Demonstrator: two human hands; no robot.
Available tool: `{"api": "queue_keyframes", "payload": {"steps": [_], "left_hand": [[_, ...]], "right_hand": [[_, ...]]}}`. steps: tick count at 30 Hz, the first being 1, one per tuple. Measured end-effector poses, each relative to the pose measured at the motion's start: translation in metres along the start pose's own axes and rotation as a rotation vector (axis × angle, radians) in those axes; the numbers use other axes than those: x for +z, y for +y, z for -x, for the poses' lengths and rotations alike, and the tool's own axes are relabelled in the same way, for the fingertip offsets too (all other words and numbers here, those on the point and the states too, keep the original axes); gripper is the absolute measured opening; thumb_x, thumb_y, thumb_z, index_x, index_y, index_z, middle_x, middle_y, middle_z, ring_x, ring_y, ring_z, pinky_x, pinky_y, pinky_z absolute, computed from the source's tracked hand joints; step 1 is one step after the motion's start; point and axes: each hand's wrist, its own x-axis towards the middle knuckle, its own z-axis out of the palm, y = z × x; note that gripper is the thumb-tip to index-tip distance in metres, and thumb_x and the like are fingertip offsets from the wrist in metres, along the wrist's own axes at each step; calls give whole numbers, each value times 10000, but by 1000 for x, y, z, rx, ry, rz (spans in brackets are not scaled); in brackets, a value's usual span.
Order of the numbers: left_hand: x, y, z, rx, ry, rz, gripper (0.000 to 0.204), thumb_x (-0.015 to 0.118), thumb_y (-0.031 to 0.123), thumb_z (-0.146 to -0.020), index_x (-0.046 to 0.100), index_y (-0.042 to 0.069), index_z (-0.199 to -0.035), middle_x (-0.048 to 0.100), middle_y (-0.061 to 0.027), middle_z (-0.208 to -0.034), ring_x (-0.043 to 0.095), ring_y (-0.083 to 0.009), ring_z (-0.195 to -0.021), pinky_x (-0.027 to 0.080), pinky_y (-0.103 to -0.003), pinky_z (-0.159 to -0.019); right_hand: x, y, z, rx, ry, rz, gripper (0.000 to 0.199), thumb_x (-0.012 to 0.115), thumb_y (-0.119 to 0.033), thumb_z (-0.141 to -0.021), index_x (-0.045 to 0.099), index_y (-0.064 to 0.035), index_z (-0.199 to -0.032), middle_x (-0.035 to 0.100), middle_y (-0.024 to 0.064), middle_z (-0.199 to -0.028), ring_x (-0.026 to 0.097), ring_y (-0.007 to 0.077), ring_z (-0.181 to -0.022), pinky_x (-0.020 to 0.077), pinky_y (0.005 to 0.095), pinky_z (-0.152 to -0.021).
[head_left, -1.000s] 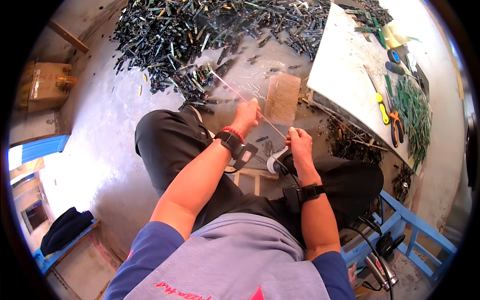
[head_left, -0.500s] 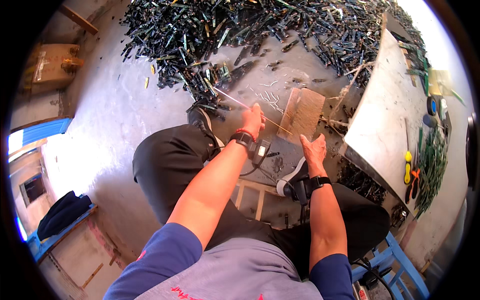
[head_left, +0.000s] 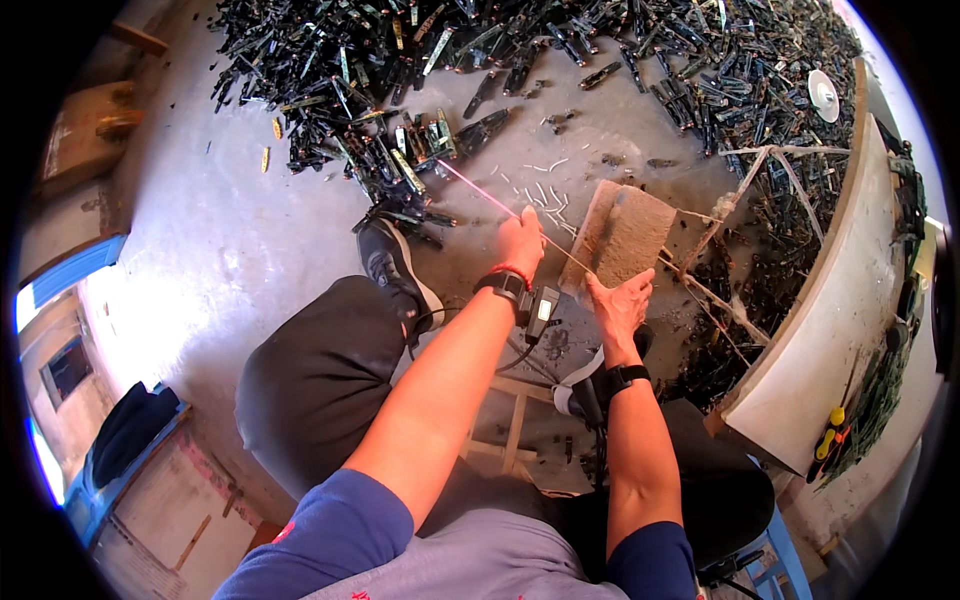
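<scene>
My left hand [head_left: 521,241] is closed around a thin pinkish rod [head_left: 470,185] that slants up-left toward the scrap pile and runs down-right under the hand. My right hand [head_left: 620,305] is spread, palm down, at the near edge of a flat brown block [head_left: 625,232] lying on the concrete floor; whether it pinches the rod's lower end is unclear. Both wrists wear black bands, and a small black device [head_left: 541,308] hangs by the left wrist. I sit with dark trousers and a black shoe [head_left: 392,265] stretched forward.
A large heap of dark metal scrap pieces [head_left: 560,50] covers the floor ahead. Small pale slivers [head_left: 540,188] lie near the block. A pale board table [head_left: 835,330] with tools stands on the right. A wooden stool frame [head_left: 510,430] is under me, with blue furniture at the lower right.
The view has shifted and the hands sit further forward over the floor. My right hand has spread out onto the brown block's near edge; the left still holds the rod.
</scene>
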Motion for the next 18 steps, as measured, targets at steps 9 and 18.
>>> {"api": "queue_keyframes", "payload": {"steps": [9, 18], "left_hand": [[-2, -10, -31, 47, 59, -15, 415, 451, 323, -936, 549, -11, -711, 541, -72, -565, 489, -162, -430, 393, -309, -423], [22, -18, -30, 3, 86, -84, 457, 436, 346, -943, 559, -39, -732, 576, -121, -581, 537, -234, -440, 436, -366, -472]], "right_hand": [[-23, 14, -26, -65, -238, -191, 813, 774, -344, -596, 347, 41, -1171, 564, 286, -1066, 567, 426, -990, 468, 456, -848], [-35, 2, -27, -29, -304, -403, 703, 773, -297, -655, 423, 32, -1167, 611, 197, -1040, 605, 298, -959, 469, 363, -839]]}}
